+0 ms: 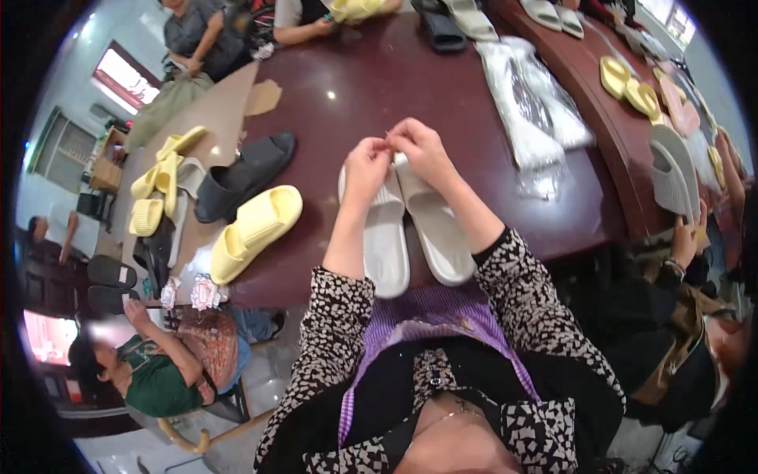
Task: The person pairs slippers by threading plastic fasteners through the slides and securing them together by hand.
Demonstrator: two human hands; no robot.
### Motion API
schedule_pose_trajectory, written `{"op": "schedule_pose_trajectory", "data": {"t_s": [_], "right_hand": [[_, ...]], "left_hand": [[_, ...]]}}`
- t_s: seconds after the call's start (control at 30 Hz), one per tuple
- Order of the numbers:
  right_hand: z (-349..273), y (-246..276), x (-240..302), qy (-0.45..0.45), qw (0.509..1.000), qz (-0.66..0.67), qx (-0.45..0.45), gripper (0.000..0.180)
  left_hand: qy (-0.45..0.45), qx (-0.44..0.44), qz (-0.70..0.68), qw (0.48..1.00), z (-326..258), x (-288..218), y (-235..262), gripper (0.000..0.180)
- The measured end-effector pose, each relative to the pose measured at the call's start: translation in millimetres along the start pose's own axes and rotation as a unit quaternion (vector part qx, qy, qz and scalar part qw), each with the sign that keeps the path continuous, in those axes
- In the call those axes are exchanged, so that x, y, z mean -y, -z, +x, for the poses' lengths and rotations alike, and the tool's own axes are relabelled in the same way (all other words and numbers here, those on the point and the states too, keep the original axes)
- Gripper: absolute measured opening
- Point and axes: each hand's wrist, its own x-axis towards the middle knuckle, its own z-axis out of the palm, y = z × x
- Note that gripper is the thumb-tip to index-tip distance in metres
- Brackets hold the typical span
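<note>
In front of me a pair of light grey slippers lies side by side on the dark red table, the left slipper (385, 257) close against the right slipper (442, 249), heels towards me. My left hand (367, 170) and my right hand (424, 150) meet over their toe ends. The fingertips of both hands are pinched together and almost touch. Whatever they hold between them is too small to make out. Both forearms, in black-and-white patterned sleeves, reach over the slippers and hide part of their straps.
Left of my hands lie a yellow slipper (257, 233) and a black slipper (245, 178), with more yellow slippers (166, 178) beyond. Clear plastic bags (530, 107) lie to the right. Black slippers (439, 30) sit at the far edge. Other people work around the table (339, 87).
</note>
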Motion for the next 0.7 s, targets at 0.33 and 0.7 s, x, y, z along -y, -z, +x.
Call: {"op": "schedule_pose_trajectory", "data": {"t_s": [0.33,0.7], "right_hand": [[-22,11,0,-0.072,0.995,0.042,-0.049,0.007],[-26,2,7,-0.008,0.993,-0.105,-0.049,0.008]], "left_hand": [[0.031,-0.038,-0.206,0.977,-15,20,-2,0.009],[0.015,-0.022,-0.217,0.976,-20,22,-2,0.011]]}}
